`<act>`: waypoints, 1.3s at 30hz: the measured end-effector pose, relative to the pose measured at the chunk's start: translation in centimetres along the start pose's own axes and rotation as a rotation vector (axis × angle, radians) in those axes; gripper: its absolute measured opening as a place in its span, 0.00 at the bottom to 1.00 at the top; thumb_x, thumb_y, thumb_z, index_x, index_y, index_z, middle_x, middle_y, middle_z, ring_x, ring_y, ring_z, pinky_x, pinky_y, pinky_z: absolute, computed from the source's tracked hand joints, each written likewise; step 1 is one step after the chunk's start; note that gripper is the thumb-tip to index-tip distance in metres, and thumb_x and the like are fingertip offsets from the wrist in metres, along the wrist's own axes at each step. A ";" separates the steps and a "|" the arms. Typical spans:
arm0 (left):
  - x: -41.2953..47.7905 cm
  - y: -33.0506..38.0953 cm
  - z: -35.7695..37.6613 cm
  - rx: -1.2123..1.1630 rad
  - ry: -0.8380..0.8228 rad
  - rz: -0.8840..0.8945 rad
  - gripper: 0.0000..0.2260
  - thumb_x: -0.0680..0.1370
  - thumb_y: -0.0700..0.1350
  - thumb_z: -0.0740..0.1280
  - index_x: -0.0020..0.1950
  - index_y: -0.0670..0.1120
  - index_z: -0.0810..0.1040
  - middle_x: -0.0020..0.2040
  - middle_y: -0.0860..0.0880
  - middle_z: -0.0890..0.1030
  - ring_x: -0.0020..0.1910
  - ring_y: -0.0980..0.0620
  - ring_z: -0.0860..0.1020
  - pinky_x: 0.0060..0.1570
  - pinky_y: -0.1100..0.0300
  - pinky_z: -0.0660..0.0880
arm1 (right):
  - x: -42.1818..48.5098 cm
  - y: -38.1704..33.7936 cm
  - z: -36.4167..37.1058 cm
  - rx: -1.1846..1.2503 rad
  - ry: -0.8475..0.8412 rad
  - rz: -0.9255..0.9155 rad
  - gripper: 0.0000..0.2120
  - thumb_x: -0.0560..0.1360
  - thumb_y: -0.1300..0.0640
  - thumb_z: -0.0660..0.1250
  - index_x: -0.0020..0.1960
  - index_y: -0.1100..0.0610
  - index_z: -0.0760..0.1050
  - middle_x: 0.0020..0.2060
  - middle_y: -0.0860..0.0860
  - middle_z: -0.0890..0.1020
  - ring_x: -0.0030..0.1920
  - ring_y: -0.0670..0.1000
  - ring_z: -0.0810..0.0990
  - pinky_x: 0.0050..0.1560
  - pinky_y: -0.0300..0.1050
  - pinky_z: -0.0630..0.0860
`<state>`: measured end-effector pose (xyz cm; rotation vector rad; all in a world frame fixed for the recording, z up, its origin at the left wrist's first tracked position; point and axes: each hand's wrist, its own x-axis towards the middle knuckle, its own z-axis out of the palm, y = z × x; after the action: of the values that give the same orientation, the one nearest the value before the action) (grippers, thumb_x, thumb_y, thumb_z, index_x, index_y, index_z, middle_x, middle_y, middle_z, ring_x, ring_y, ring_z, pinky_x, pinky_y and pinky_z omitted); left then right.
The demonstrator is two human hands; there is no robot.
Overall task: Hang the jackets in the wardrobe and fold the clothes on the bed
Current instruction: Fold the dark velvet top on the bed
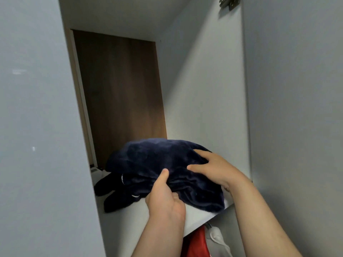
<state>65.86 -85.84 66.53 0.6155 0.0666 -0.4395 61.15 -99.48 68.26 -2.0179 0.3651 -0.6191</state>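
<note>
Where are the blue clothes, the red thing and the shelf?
blue clothes (157, 156): head view, top of the bundle.
red thing (196, 242): head view, cloth below the shelf.
shelf (200, 217): head view, bare front part.

The shelf (126, 217) is a white board, smooth and matt, like laminate. On the shelf lies a navy garment (157, 160) of thick, soft cloth, plush and matt, with a short nap like fleece. Behind the shelf, the back panel (118, 93) looks like dark brown wood with a fine grain, matt. High above the shelf, a hinge (229, 1) is of dull grey metal. Below the shelf hang a red cloth (196, 242), rather smooth, and a pale grey cloth (217, 240), matt.
</note>
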 end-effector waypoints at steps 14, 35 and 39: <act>-1.5 6.8 3.1 1.864 0.055 1.025 0.29 0.77 0.57 0.64 0.77 0.54 0.61 0.77 0.49 0.63 0.77 0.44 0.58 0.74 0.42 0.59 | -0.8 4.2 1.7 -0.554 0.010 -0.010 0.52 0.66 0.42 0.75 0.78 0.33 0.43 0.79 0.44 0.39 0.79 0.54 0.51 0.71 0.49 0.65; 4.4 7.3 13.6 1.819 0.127 0.760 0.17 0.77 0.47 0.61 0.65 0.49 0.74 0.63 0.45 0.77 0.62 0.41 0.74 0.65 0.45 0.69 | 7.8 -2.2 -1.0 -0.284 0.215 -0.161 0.16 0.69 0.52 0.60 0.49 0.53 0.83 0.48 0.47 0.85 0.55 0.53 0.80 0.58 0.48 0.76; 8.6 7.5 9.3 2.121 0.382 0.526 0.23 0.76 0.53 0.58 0.70 0.48 0.72 0.71 0.43 0.71 0.72 0.39 0.64 0.71 0.40 0.57 | 10.3 -2.0 0.9 -0.388 0.109 -0.090 0.18 0.76 0.41 0.56 0.52 0.48 0.80 0.58 0.51 0.83 0.59 0.57 0.79 0.63 0.55 0.74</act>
<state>76.10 -88.94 76.57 2.7125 -0.2511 0.3363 70.14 -102.91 72.44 -2.3866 0.4913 -0.7621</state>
